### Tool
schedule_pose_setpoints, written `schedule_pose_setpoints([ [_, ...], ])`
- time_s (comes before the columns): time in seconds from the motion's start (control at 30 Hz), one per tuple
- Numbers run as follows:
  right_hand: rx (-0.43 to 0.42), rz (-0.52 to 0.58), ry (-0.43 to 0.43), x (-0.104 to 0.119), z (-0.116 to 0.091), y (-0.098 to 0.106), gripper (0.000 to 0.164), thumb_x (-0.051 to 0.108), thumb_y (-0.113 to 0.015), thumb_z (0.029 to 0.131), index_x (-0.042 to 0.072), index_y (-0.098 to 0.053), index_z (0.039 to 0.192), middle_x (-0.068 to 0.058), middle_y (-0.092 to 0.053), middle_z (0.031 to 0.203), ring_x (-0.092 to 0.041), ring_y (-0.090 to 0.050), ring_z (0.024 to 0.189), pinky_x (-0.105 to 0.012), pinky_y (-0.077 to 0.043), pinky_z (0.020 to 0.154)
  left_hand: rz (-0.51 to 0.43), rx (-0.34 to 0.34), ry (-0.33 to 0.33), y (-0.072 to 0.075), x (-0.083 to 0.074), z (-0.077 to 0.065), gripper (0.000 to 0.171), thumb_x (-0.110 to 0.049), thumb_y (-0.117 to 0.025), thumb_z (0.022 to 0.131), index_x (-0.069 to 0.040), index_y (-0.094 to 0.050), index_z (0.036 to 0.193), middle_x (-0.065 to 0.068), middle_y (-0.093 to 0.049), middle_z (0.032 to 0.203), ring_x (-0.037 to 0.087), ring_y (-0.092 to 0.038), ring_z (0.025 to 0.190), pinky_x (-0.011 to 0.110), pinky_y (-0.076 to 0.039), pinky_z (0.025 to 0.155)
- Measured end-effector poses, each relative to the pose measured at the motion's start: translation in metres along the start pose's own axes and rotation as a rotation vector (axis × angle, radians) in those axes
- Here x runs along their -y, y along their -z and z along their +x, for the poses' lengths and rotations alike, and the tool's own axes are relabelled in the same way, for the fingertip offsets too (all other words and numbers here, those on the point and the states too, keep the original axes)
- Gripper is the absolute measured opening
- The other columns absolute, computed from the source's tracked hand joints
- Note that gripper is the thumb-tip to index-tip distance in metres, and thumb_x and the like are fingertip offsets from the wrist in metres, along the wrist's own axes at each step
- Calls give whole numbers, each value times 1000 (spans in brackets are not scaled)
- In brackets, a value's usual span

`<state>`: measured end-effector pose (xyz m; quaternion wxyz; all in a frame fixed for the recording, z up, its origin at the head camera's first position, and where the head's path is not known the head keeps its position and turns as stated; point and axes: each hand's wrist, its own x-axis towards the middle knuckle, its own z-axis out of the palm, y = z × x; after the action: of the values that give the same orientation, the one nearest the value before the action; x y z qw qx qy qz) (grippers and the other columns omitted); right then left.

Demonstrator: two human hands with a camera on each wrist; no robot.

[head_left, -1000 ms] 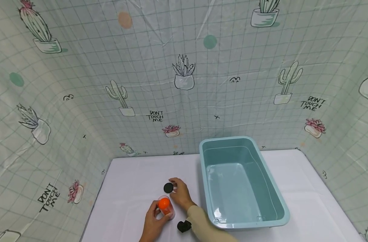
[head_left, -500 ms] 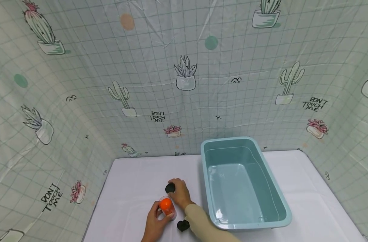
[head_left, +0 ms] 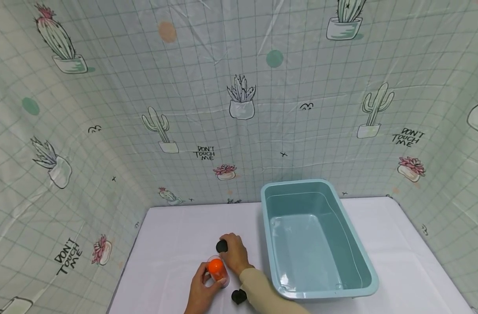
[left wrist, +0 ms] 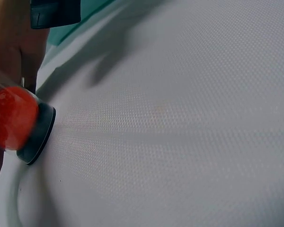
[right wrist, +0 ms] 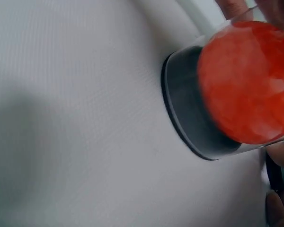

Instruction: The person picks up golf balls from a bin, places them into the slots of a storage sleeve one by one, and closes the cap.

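Note:
My left hand (head_left: 202, 288) grips a clear plastic jar (head_left: 222, 279) with orange-red balls (head_left: 215, 266) inside, fingers and thumb round its side. The jar's dark base (right wrist: 191, 104) shows in the right wrist view, and in the left wrist view a red ball (left wrist: 13, 118) sits just above that base. Beyond the jar, my right hand (head_left: 235, 253) pinches a round black lid (head_left: 221, 246) by its edge, apart from the jar's top. In the right wrist view the lid (right wrist: 276, 172) shows edge-on between fingertips at the lower right.
A large pale blue tub (head_left: 265, 244) stands on the white-covered table (head_left: 164, 244), right of my hands, with nothing in it. A small black object (head_left: 239, 296) shows beside my right sleeve (head_left: 262, 290). Patterned cloth (head_left: 239, 139) hangs behind the table and along both sides.
The right-hand fingers have drawn in over the lid, which shows smaller in the head view. The left hand keeps its grip on the jar. The head view has shifted slightly.

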<state>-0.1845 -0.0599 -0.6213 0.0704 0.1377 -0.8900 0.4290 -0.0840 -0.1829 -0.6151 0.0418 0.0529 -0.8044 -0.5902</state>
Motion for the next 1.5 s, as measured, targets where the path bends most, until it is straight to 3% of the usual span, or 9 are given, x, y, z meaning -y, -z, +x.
schedule_pose_setpoints([
  [0.13,-9,103,-59,-2,-3,2,40,-9,-85,79,-2,-71,115,-19,-70,112,-36,-65,105,-55,-58,98,30,-10,4,-1,0,0,52,-9,-89,83,3,-61,125,15,-67,125,9,-63,112,24,-56,99],
  [0.27,-51,181,-100,-5,-7,6,40,-9,-85,78,-3,-71,115,-17,-69,107,-34,-66,100,-54,-58,97,52,-12,31,0,0,0,54,-9,-90,83,3,-60,126,18,-66,128,31,-64,119,42,-57,105],
  [0.37,-83,198,-123,-6,-12,11,41,-8,-85,76,-2,-71,114,-15,-68,101,-31,-64,94,-51,-59,90,49,-14,49,0,0,0,54,-9,-90,83,3,-59,126,19,-66,130,37,-64,122,48,-55,106],
  [0.7,-204,235,-117,-4,-31,26,42,-9,-86,74,0,-71,113,-11,-68,102,-27,-61,89,-35,-54,80,46,-8,97,-3,-3,0,57,-12,-90,84,2,-58,128,21,-64,134,38,-65,122,52,-55,106],
  [0.93,-213,256,-84,3,-41,37,46,-9,-87,77,1,-70,118,-11,-68,107,-32,-65,98,-38,-60,88,20,-1,97,-6,-3,1,56,-10,-90,84,1,-58,128,20,-64,133,36,-65,121,49,-56,105],
  [1.03,-221,285,-65,8,-45,42,46,-10,-87,77,0,-70,118,-12,-68,109,-33,-66,99,-37,-62,87,3,0,63,-8,-3,2,54,-7,-89,83,3,-58,127,21,-64,132,36,-64,121,48,-57,104],
  [1.33,-182,381,-112,25,-51,59,44,-8,-84,83,1,-69,124,-12,-67,119,-33,-66,108,-44,-62,95,-14,-10,-27,-13,-1,6,49,-9,-89,84,2,-60,122,18,-66,127,27,-65,119,48,-57,104],
  [1.5,-176,450,-115,35,-53,69,42,-5,-82,87,3,-69,126,-11,-66,123,-32,-65,112,-48,-59,99,-24,-15,-19,-15,0,9,50,-11,-90,83,1,-61,121,16,-66,127,30,-64,120,47,-56,105],
])
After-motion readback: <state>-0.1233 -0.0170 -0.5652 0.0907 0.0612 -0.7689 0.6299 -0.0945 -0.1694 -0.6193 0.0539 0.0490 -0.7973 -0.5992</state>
